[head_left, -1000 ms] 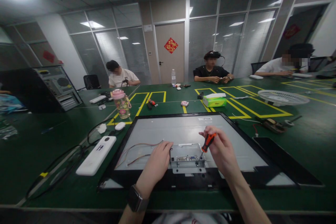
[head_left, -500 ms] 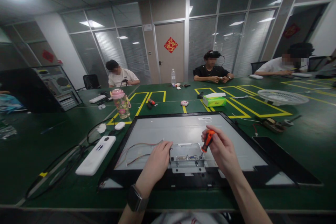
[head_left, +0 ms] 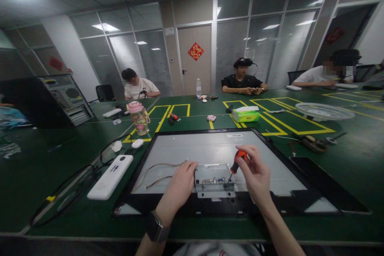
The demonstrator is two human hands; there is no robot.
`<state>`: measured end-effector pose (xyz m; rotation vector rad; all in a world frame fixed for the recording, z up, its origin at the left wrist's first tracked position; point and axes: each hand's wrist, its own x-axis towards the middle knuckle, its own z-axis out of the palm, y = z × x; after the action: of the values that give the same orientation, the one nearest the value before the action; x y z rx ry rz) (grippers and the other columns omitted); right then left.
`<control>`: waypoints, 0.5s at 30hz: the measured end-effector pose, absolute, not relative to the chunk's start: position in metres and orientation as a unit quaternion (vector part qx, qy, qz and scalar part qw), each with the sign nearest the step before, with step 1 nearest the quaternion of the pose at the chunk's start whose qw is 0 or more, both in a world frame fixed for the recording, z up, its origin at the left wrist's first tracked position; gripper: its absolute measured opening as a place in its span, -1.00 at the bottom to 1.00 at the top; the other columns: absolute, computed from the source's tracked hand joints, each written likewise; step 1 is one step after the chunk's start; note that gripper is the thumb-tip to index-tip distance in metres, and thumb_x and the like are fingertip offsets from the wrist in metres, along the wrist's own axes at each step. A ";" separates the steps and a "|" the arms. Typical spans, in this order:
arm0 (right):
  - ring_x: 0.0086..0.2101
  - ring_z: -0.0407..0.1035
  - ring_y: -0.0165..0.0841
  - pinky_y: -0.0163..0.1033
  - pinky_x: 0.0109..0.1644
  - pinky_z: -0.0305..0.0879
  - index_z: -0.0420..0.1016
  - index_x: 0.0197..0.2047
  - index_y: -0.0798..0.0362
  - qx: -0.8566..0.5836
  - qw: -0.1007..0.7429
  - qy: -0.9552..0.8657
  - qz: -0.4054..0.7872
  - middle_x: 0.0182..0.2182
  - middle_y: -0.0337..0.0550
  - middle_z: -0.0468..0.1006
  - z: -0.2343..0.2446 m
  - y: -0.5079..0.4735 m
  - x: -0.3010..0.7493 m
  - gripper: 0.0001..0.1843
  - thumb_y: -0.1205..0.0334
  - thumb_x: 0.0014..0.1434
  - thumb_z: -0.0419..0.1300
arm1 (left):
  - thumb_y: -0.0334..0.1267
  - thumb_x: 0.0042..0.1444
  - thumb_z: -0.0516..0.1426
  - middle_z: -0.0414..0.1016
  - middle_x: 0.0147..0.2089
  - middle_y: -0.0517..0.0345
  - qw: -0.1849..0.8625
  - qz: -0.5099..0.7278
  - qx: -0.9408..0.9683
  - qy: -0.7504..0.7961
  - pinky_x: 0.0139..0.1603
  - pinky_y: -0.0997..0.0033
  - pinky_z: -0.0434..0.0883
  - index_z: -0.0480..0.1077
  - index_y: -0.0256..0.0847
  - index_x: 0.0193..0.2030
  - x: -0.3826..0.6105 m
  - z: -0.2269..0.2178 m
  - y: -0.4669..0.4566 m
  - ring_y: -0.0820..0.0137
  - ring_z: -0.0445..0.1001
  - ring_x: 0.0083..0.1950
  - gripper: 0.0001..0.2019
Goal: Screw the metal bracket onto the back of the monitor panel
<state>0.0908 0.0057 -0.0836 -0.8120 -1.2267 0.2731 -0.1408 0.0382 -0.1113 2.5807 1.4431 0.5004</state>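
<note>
My right hand (head_left: 258,174) is closed round the orange and black handle of a screwdriver (head_left: 239,161). Tilted, the tool points down at the right end of a metal bracket (head_left: 214,194), where its tip meets a port-lined edge. My left hand (head_left: 181,180), a watch on its wrist, grips the bracket's left side with fingers together; its thumb is hidden. Both hands are over a flat display panel (head_left: 192,144) with a grey back and black frame, lying on the green table. Thin wires (head_left: 159,165) run across the panel left of the bracket.
A white power bank (head_left: 110,178), black cables and a pink-lidded bottle (head_left: 138,119) are at the left. A dark flat slab (head_left: 328,184) lies right of the panel. Beyond are a green tissue pack (head_left: 246,116), a white fan grille (head_left: 324,111) and several seated people.
My right hand has shifted its fingers round the screwdriver handle and turned slightly to the right. The screwdriver tip stays at the bracket, and my left hand keeps its place.
</note>
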 end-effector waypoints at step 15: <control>-0.11 0.45 -0.18 -0.01 -0.01 0.38 0.54 0.08 -0.07 -0.372 0.726 -0.567 0.115 -0.06 -0.01 0.54 -0.086 0.004 0.091 -0.68 0.22 0.37 0.05 | -0.49 0.28 -0.13 0.39 0.26 -0.10 0.082 0.170 0.855 0.482 0.36 0.14 0.26 0.30 -0.27 0.28 -0.141 -0.108 0.037 0.23 0.35 0.29 -0.52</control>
<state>0.0907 0.0039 -0.0863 -0.8209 -1.2496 0.2538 -0.1409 0.0366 -0.1077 2.5557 1.4411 0.5080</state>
